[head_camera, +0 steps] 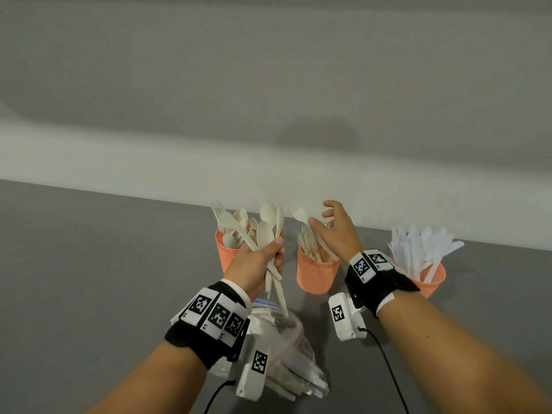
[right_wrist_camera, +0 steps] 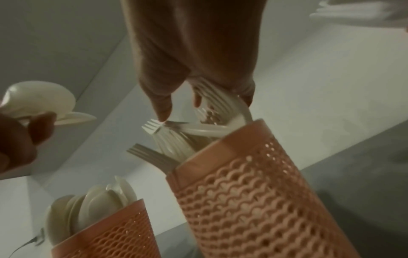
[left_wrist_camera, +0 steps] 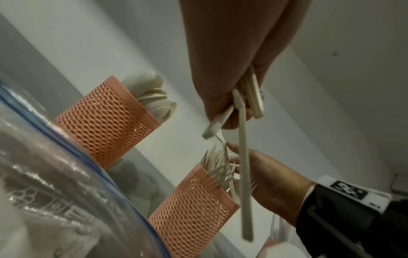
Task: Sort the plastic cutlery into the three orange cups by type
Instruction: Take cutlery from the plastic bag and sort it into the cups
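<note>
Three orange mesh cups stand in a row by the wall. The left cup (head_camera: 226,258) holds cream spoons, the middle cup (head_camera: 316,277) forks, the right cup (head_camera: 431,286) white knives. My left hand (head_camera: 273,249) grips a bundle of cream spoons and forks (head_camera: 265,231) upright in front of the left cup. My right hand (head_camera: 324,216) hovers over the middle cup with fingers spread. Its thumb tip touches a loose fork (right_wrist_camera: 154,128) lying across the other forks at the cup's (right_wrist_camera: 253,192) mouth. The handles of the bundle (left_wrist_camera: 245,157) hang below my left hand (left_wrist_camera: 232,90).
A clear zip bag (head_camera: 288,348) with more cutlery lies on the grey table (head_camera: 89,279) under my left wrist. A white wall (head_camera: 268,115) rises just behind the cups. Cables run from both wrist cameras toward me.
</note>
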`<action>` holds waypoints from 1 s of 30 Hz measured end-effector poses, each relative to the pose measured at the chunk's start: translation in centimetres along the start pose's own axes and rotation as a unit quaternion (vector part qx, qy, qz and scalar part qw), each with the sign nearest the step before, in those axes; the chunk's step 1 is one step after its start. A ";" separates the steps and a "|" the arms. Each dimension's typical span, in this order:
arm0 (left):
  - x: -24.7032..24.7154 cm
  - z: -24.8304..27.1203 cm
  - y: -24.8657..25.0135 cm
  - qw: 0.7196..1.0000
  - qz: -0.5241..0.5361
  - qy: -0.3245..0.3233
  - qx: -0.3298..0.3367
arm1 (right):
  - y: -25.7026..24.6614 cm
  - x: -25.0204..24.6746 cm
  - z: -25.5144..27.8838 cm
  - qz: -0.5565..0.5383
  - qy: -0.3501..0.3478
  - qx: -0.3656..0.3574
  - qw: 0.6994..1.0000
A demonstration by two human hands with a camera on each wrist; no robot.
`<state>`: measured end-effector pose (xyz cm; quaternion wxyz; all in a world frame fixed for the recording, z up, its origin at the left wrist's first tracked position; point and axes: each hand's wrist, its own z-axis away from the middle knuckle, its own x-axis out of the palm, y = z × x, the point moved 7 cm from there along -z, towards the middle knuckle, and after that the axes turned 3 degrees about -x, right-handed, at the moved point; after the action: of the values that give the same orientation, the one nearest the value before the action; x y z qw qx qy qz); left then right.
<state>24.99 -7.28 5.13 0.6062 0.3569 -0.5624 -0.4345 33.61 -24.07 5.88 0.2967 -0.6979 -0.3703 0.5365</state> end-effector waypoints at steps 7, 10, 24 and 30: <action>-0.1 0.2 -0.2 1.000 0.003 0.001 -0.005 | -1.9 1.4 0.1 0.148 -0.082 -0.064 0.983; 0.0 0.3 -0.1 1.000 0.004 -0.002 -0.004 | -1.9 0.5 -0.3 0.038 -0.058 -0.066 0.995; 0.7 0.4 -0.1 0.999 -0.048 -0.019 0.009 | 0.0 -2.5 1.6 0.056 0.076 -0.133 0.987; 0.6 0.4 0.0 0.998 -0.058 -0.021 0.001 | 0.1 -0.7 1.9 0.237 -0.077 -0.100 0.963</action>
<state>24.62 -7.85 5.42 0.5676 0.3805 -0.5535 -0.4761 31.69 -24.67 5.71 0.0600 -0.7483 -0.2682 0.6038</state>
